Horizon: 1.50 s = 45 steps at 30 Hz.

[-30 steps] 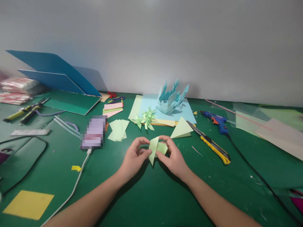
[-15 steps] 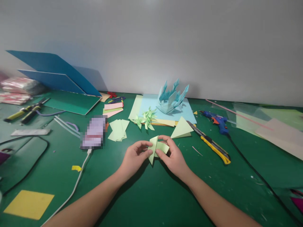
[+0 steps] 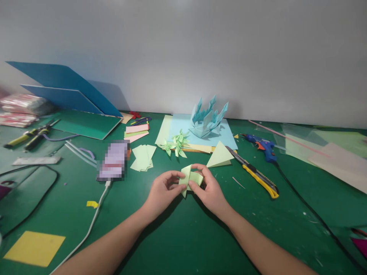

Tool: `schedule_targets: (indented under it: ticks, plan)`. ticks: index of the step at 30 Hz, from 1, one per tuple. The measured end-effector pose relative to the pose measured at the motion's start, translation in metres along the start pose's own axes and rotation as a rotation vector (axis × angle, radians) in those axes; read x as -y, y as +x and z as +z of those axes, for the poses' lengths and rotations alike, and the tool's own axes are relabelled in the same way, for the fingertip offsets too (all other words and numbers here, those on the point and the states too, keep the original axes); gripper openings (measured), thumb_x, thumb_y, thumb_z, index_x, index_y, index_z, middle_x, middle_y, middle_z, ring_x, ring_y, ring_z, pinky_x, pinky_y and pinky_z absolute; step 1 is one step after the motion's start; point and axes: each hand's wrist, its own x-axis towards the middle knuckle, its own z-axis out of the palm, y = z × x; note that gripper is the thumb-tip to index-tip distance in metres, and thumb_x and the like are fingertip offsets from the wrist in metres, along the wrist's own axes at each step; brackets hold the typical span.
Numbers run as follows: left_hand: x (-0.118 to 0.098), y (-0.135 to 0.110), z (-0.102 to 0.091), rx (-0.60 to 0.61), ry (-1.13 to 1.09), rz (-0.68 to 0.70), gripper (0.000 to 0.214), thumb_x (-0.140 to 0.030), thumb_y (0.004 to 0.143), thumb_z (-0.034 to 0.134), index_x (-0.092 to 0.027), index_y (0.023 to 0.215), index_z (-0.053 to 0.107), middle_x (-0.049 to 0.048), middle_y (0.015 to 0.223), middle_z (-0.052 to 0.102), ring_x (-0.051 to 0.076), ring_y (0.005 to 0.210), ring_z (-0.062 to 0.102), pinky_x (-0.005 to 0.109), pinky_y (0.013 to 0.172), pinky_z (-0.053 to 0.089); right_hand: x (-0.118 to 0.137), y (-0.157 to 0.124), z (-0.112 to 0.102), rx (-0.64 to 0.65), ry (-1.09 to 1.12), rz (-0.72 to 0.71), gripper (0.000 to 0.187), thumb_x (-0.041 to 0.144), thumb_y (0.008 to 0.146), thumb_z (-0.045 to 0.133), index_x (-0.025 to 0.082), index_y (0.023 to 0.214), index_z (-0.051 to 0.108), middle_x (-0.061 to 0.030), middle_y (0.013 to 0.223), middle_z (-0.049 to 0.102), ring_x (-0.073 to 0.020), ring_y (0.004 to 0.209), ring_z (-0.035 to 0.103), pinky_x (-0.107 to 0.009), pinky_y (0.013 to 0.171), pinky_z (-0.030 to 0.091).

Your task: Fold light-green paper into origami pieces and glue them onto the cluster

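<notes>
A piece of pale green folded paper [image 3: 187, 176] is held up between my two hands, just above the green table. My left hand [image 3: 164, 190] pinches its left side between thumb and fingers. On the other side, my right hand [image 3: 211, 190] grips the right flap, thumb in front and fingers behind. Part of the paper is covered by the fingers. Close beyond my right hand lies a pale green paper triangle [image 3: 220, 154]. Beyond my left hand is a small pile of pale green paper pieces [image 3: 143, 157]. Little green paper flowers [image 3: 178, 144] rest farther back.
A blue folded-paper piece [image 3: 204, 126] stands on sheets at the back. To the right lie a yellow utility knife [image 3: 259, 179] and a blue glue gun [image 3: 265, 148] with its cord. On the left are a phone [image 3: 114, 160], its white cable, pliers [image 3: 31, 135] and a yellow sheet [image 3: 36, 248].
My left thumb has shifted slightly right across the paper, and the paper's right flap has bent and turned a little. Both hands keep their hold in nearly the same place.
</notes>
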Motion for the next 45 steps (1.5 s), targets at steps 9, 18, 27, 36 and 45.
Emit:
schedule_targets:
  ticks: [9, 18, 27, 36, 45]
  plan:
    - [-0.006, 0.000, 0.003, -0.020, -0.052, -0.049, 0.021, -0.017, 0.058, 0.074, -0.014, 0.075, 0.061, -0.0005, 0.071, 0.061, 0.010, 0.063, 0.057, 0.021, 0.060, 0.047, 0.004, -0.002, 0.001, 0.030, 0.032, 0.011, 0.034, 0.026, 0.075, 0.054, 0.022, 0.107, 0.044, -0.0004, 0.078, 0.056, -0.0154, 0.063, 0.055, -0.027, 0.058, 0.045]
    - [-0.003, 0.001, 0.002, 0.031, -0.141, -0.078, 0.032, -0.022, 0.055, 0.079, -0.015, 0.075, 0.055, -0.0041, 0.065, 0.057, 0.007, 0.059, 0.052, 0.017, 0.054, 0.043, 0.003, -0.003, 0.001, 0.052, 0.060, -0.012, 0.039, 0.023, 0.074, 0.057, 0.021, 0.109, 0.042, 0.0005, 0.079, 0.054, -0.0142, 0.066, 0.054, -0.027, 0.062, 0.045]
    - [0.002, -0.001, 0.002, 0.083, 0.040, 0.080, 0.021, -0.025, 0.066, 0.073, -0.015, 0.082, 0.065, 0.0024, 0.080, 0.061, 0.011, 0.065, 0.054, 0.023, 0.059, 0.047, 0.004, -0.003, 0.000, 0.054, 0.077, 0.018, 0.042, 0.020, 0.072, 0.055, 0.023, 0.111, 0.039, 0.0026, 0.078, 0.052, -0.0112, 0.057, 0.050, -0.025, 0.054, 0.040]
    - [0.003, 0.001, -0.002, 0.049, 0.103, 0.152, 0.026, -0.020, 0.066, 0.070, -0.019, 0.091, 0.071, 0.0040, 0.090, 0.059, 0.010, 0.066, 0.052, 0.024, 0.062, 0.047, 0.004, -0.003, -0.001, 0.061, 0.117, 0.013, 0.048, 0.022, 0.073, 0.057, 0.023, 0.117, 0.037, 0.0011, 0.080, 0.054, -0.0143, 0.065, 0.054, -0.027, 0.060, 0.044]
    - [0.000, 0.001, -0.002, -0.002, -0.060, 0.052, 0.036, -0.016, 0.062, 0.071, -0.018, 0.098, 0.069, 0.0043, 0.100, 0.056, 0.011, 0.073, 0.057, 0.024, 0.064, 0.050, 0.005, -0.001, -0.001, 0.039, 0.248, 0.056, 0.041, 0.022, 0.075, 0.053, 0.024, 0.114, 0.040, 0.0005, 0.080, 0.060, -0.0156, 0.070, 0.058, -0.029, 0.066, 0.046]
